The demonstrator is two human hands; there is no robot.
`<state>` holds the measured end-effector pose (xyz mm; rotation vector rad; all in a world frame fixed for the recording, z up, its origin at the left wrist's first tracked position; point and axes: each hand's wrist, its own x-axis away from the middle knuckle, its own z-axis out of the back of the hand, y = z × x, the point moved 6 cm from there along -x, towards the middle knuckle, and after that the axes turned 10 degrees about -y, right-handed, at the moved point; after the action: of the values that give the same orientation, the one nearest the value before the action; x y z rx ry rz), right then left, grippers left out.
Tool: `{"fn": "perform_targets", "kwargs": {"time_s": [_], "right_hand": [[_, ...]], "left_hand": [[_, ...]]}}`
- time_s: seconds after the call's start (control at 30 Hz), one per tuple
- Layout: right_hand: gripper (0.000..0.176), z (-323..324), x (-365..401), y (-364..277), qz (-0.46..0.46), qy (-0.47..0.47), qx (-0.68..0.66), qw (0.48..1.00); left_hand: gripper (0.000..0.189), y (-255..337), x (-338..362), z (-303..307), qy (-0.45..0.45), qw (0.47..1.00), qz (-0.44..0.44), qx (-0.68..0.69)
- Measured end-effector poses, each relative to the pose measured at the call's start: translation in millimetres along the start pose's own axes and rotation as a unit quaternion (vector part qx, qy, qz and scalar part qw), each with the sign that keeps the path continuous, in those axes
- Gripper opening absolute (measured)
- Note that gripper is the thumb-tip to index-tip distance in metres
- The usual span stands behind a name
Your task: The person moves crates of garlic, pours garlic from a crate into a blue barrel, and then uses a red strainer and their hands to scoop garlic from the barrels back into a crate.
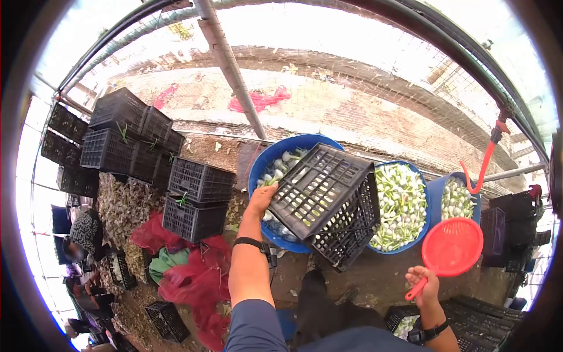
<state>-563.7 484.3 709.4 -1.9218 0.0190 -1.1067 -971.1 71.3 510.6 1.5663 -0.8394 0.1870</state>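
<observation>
A single view, worn on the person's head, looks forward and steeply down through a very wide lens; a dark round border rings it and the pole (229, 64) bends. Both forearms enter from the near edge. The left hand (262, 196) clasps the tilted black crate (325, 199) at centre, and the right hand (423, 283) holds the red strainer (453, 246) low right. The blue tubs (265, 161) sit within arm's reach, the netted wall (363, 105) far, and the stacked crates (126, 141) left.

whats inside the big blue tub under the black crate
At the upper left of the blue tub, white bulbs with green stalks show. The tilted black crate, held by the left hand, covers the rest, so how full it is cannot be seen.
</observation>
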Motion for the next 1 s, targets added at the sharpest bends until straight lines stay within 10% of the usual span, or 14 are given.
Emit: {"fn": "perform_targets", "kwargs": {"time_s": [0.53, 1.0], "right_hand": [[0.035, 54.3, 11.0, 49.2, -0.079, 0.051, 0.013, 0.995], [0.03, 112.0, 25.1, 50.3, -0.072, 0.074, 0.029, 0.994]], "left_hand": [[0.031, 3.0, 31.7, -31.7, -0.001, 0.997, -0.054, -0.056], [0.03, 8.5, 206.5, -238.7, -0.031, 0.963, -0.089, -0.252]]}}
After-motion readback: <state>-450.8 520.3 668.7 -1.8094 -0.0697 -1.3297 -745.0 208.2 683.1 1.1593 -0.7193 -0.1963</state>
